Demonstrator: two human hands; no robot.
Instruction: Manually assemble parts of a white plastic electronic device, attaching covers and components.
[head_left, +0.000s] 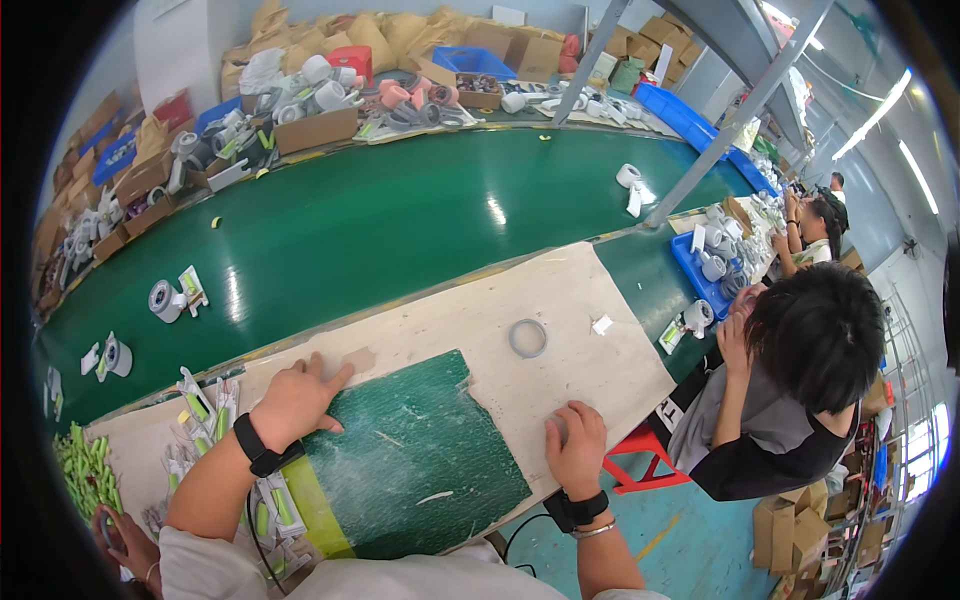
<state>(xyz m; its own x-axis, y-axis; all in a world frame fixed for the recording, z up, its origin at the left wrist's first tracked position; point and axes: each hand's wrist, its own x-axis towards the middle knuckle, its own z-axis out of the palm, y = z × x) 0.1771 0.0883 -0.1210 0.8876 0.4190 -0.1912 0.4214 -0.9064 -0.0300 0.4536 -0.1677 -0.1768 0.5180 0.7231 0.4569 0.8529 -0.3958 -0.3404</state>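
From my remote seat I saw the left hand [296, 400] lying flat, fingers [322, 372] spread and holding nothing, palm pressed on the top left corner of the green mat [420, 460], fingertips reaching onto the pale board [560, 300] beneath it. The right hand [577, 447] rested at the mat's 3 o'clock side, its fingers [585, 420] curled loosely down on the board near the front edge; I saw nothing gripped in it, though whatever lay under the palm was hidden. Both wrists wore black bands. At about 12 o'clock from the right hand, apart from it, a grey tape ring [528, 338] lay flat on the board, and a small white scrap [602, 324] sat just to the ring's 2 o'clock. At 9 o'clock from the left hand, a heap of white and green packets [205, 410] lay on the counter [130, 440]. Beyond the board at 12 o'clock ran the green conveyor belt [380, 220], carrying a tape roll with a packet [168, 298] towards 10 o'clock. At 3 o'clock, a dark-haired person [800, 380] bent over the same line beside a blue bin [700, 275]. Cardboard boxes [315, 130] lined the belt's far side.
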